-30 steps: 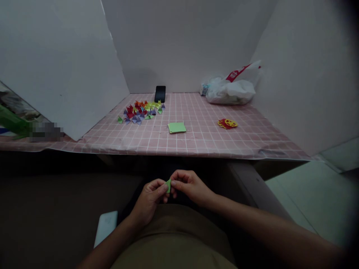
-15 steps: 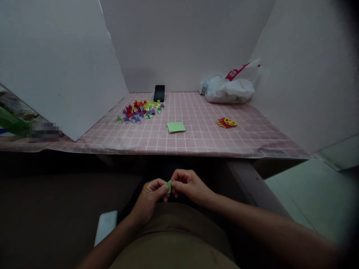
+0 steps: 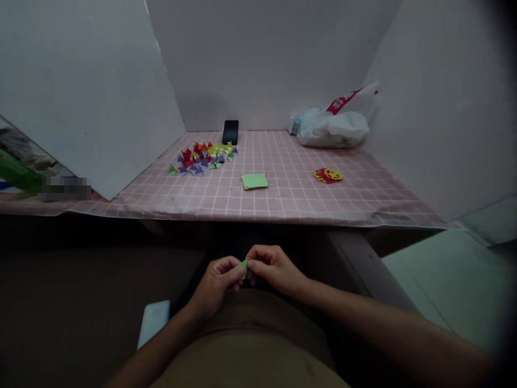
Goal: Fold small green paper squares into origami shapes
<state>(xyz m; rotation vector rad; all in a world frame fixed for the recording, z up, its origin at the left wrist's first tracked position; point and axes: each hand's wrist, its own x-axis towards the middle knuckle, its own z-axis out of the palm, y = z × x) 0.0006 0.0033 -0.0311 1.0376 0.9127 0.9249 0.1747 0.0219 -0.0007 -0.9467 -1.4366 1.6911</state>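
A small folded piece of green paper [image 3: 244, 267] is held above my lap, in front of the table edge. My left hand [image 3: 218, 279] pinches it from the left between thumb and fingers. From the other side, my right hand [image 3: 274, 268] grips its right edge with thumb and forefinger. Parts of the paper are hidden behind the fingertips. On the table lies a stack of square paper [image 3: 254, 181] with a green sheet on top. Left of the stack sits a cluster of folded paper pieces [image 3: 197, 160] in red, orange, yellow, purple and green.
A black phone [image 3: 230, 132] leans near the back wall. A white plastic bag [image 3: 333, 129] stands at the back right, with red and yellow cut-outs [image 3: 328, 175] in front of it. White panels enclose the pink checked table [image 3: 283, 205]. A white oblong device [image 3: 154, 322] lies beside my left forearm.
Both hands stay in nearly the same place, still pinching the green paper, which shows a slightly different angle. The view has shifted a little.
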